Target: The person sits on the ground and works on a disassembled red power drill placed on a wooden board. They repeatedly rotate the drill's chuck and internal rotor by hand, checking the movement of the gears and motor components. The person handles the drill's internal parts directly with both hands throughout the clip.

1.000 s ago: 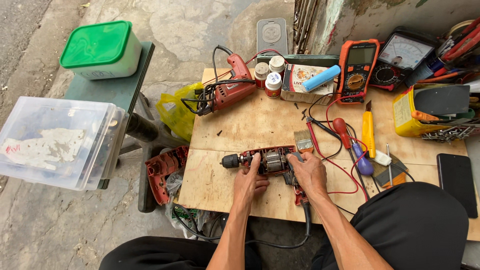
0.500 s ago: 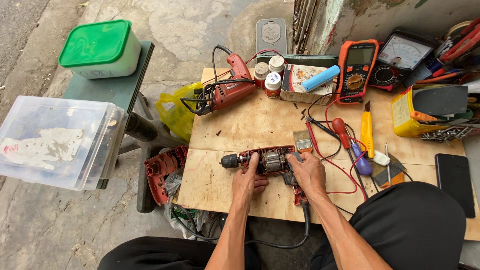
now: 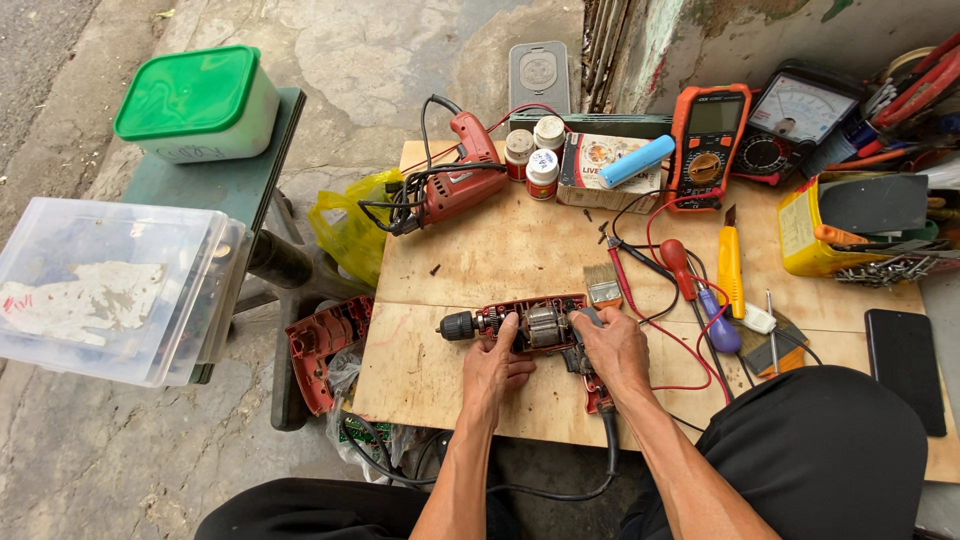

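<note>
1. The wooden board (image 3: 500,255) is the biggest thing. It lies flat and carries almost everything else.
2. The clear plastic box (image 3: 105,285) sits well apart from the board, at about 9 o'clock from the hands.
3. The green-lidded tub (image 3: 195,100) stands on a dark bench at about 10 o'clock, far from the hands.
4. The closed red drill (image 3: 455,185) lies at 12 o'clock from the hands, with its black cord bunched beside it.
5. The orange meter (image 3: 708,145) lies at about 1 o'clock, near the far edge of the board.
6. The open drill (image 3: 530,325) lies on its side near the middle of the board. Its red shell is off on top, so the metal motor shows. Its black chuck points to 9 o'clock. It sits right under both hands, just past the fingertips.
7. The red shell half (image 3: 322,345) lies off the board's edge, at 9 o'clock from the open drill.
8. The left hand (image 3: 495,370) is half curled. Its fingers touch the drill body just behind the chuck.
9. The right hand (image 3: 615,350) is curled over the drill's back end, near the handle. It seems to grip it, but the fingers hide the spot.
10. The yellow knife (image 3: 730,265) lies at 2 o'clock from the right hand.
</note>
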